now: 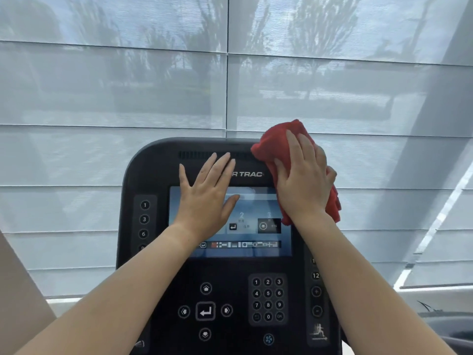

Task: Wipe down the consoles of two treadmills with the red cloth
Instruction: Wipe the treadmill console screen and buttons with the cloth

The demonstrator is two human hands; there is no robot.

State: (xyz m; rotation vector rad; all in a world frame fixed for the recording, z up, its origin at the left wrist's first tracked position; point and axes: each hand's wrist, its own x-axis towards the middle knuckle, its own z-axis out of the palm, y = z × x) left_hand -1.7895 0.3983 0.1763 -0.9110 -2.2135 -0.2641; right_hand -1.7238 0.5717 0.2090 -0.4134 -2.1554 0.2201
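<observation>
A black treadmill console (pixel 151 172) fills the lower middle of the head view, with a lit screen (pixel 256 242), number keys and arrow buttons below it. The red cloth (pixel 279 142) lies bunched against the console's upper right corner. My right hand (pixel 304 180) presses flat on the cloth with straight fingers, at the screen's right edge. My left hand (pixel 204 198) rests flat on the upper left of the screen, fingers straight and spread, reaching the speaker slots.
Pale window blinds (pixel 128 98) cover the whole background behind the console. A grey pillar (pixel 435 149) slants down the right side. Part of another machine (pixel 445 326) shows at the lower right edge.
</observation>
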